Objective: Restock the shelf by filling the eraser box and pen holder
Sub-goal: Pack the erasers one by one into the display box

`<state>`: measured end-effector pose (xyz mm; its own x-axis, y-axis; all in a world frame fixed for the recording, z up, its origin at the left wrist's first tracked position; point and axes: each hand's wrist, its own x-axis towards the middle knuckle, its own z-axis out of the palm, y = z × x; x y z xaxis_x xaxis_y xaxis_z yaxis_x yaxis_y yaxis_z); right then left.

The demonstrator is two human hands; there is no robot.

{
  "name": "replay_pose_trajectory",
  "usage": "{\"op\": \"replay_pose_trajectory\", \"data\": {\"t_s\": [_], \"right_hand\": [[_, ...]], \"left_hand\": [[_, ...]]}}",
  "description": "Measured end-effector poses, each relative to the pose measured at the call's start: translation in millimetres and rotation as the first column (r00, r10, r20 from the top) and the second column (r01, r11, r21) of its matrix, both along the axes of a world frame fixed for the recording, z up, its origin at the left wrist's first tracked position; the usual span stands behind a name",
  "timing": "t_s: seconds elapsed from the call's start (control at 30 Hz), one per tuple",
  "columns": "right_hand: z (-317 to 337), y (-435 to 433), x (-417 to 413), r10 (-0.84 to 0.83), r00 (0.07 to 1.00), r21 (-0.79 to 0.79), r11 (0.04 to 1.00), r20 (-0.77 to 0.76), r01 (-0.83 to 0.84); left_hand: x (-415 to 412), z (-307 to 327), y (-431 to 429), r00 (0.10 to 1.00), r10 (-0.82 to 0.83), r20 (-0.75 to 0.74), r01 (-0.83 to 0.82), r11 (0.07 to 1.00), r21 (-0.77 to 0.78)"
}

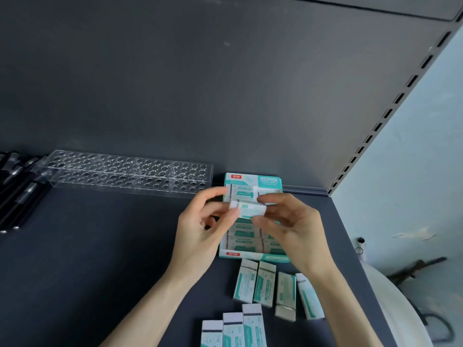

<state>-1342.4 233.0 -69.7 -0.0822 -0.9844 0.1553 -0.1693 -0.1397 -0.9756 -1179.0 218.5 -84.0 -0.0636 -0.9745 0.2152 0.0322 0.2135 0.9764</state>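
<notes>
One eraser (250, 209) is pinched at both ends by left hand (200, 234) and right hand (290, 229), held above the eraser box (253, 179).

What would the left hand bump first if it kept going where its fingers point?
The left hand pinches the small white-and-teal wrapped eraser, so that comes first; beyond it, probably the right hand; depth is unclear.

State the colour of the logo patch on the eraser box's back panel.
Red logo patch on the teal-and-white eraser box; head view.
</notes>
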Motion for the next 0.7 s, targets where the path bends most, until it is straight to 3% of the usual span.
{"op": "replay_pose_trajectory", "data": {"t_s": [0.2, 0.33, 0.43, 0.53, 0.63, 0.7], "right_hand": [[2, 2, -4, 0.025, 0.999, -0.048, 0.999, -0.022, -0.026], [2, 1, -10, 0.032, 0.999, 0.003, 0.999, 0.000, -0.032], [1, 0, -13, -0.010, 0.997, -0.001, 1.000, -0.074, 0.010], [-1, -3, -18, -0.134, 0.972, -0.062, 0.990, -0.195, 0.124], [-4, -13, -31, -0.264, 0.885, -0.138, 0.964, -0.385, 0.227], [-6, -21, -36, -0.314, 0.806, -0.185, 0.949, -0.502, 0.255]], "left_hand": [[-1, -2, 0, 0.990, -0.092, -0.111, 0.090, 0.996, -0.021], [1, -7, -3, 0.990, -0.114, -0.086, 0.110, 0.993, -0.047], [1, -10, -2, 0.991, -0.070, 0.113, 0.076, 0.996, -0.052], [4, -12, 2, 0.938, 0.012, 0.347, -0.009, 1.000, -0.009], [4, -11, 6, 0.874, -0.082, 0.479, -0.009, 0.983, 0.185], [3, -10, 8, 0.838, -0.132, 0.529, 0.043, 0.983, 0.179]]}}
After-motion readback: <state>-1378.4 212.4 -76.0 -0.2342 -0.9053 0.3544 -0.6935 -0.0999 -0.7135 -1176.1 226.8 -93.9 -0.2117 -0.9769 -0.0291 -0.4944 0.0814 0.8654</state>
